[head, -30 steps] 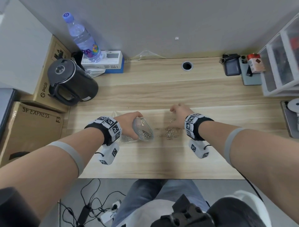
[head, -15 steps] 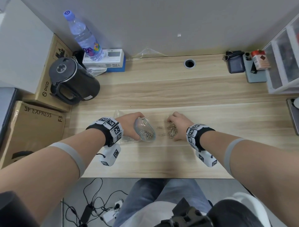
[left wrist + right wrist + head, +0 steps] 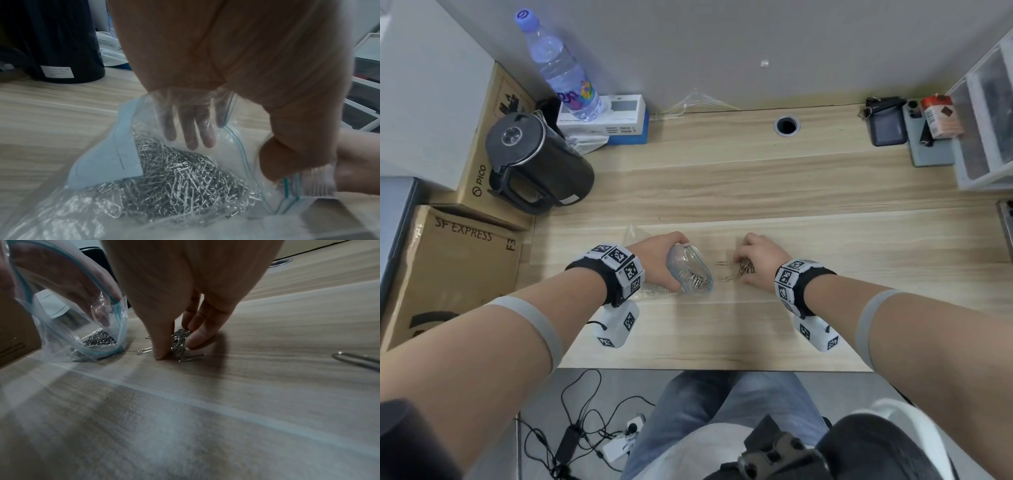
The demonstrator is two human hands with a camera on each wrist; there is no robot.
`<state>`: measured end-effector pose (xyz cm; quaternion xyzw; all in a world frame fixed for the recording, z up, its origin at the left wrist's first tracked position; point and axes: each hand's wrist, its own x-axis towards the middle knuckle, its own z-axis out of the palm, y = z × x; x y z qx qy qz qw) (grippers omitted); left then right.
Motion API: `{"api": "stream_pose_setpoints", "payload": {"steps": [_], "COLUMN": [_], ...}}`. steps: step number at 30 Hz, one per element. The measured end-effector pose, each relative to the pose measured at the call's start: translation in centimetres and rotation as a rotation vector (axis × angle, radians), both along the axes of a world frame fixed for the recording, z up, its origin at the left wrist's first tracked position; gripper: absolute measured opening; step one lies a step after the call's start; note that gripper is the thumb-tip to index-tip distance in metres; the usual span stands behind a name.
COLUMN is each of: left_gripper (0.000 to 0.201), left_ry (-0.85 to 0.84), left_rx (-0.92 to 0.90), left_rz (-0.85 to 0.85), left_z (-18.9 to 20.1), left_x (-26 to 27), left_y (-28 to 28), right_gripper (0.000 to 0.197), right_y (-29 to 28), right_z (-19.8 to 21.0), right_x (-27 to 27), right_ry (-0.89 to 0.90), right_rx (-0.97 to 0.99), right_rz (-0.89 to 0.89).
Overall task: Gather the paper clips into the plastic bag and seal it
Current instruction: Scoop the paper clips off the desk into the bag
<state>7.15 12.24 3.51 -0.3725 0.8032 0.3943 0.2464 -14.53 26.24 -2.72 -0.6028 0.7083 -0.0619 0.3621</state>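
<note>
On the left edge we log two cardboard boxes [image 3: 452, 274], one black kettle [image 3: 537, 161] and one water bottle [image 3: 561, 72] standing on a white-and-blue box [image 3: 616, 116]. Moving right, the left hand [image 3: 657, 260] grips one clear plastic bag [image 3: 688, 270] at its blue zip rim, fingers curled inside the mouth and thumb outside, so the opening is held wide and faces the other hand; the bag rests on the wooden desk [image 3: 756, 192] and a dense heap of paper clips [image 3: 176, 177] lies in it (far too many to count, and a white label sits against the bag wall). Between the hands we count two loose clips [image 3: 726, 270] on the desk. Just right of those, the right hand [image 3: 760, 260] pinches a small bunch of clips [image 3: 180, 340] between thumb and curled fingertips, thumb tip touching the desk; the number in the bunch we cannot tell. One further clip [image 3: 357, 360] lies apart at the right in the right wrist view. Far right: one dark pouch [image 3: 887, 123], one red-topped packet [image 3: 941, 116], one drawer unit [image 3: 986, 120].
</note>
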Motion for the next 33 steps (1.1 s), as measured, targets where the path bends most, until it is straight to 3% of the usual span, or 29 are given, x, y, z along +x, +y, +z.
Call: {"api": "stream_pose_setpoints", "payload": {"steps": [10, 18, 27, 33], "left_gripper": [0.096, 0.09, 0.096, 0.097], "left_ry": [-0.008, -0.012, -0.032, -0.016], "left_rx": [-0.016, -0.029, -0.041, -0.022], "left_rz": [0.0, -0.007, -0.02, -0.022], "left_z": [0.1, 0.2, 0.4, 0.3], "left_x": [-0.1, -0.2, -0.3, -0.4], "left_y": [0.3, 0.2, 0.2, 0.1], "right_gripper": [0.014, 0.012, 0.011, 0.007], "right_y": [0.0, -0.4, -1.6, -3.6], "right_z": [-0.2, 0.5, 2.3, 4.6], "right_x": [0.2, 0.2, 0.2, 2.4], "right_ry": [-0.013, -0.028, -0.083, -0.318], "right_rx": [-0.006, 0.049, 0.068, 0.011], "right_rz": [-0.018, -0.084, -0.124, -0.201]}}
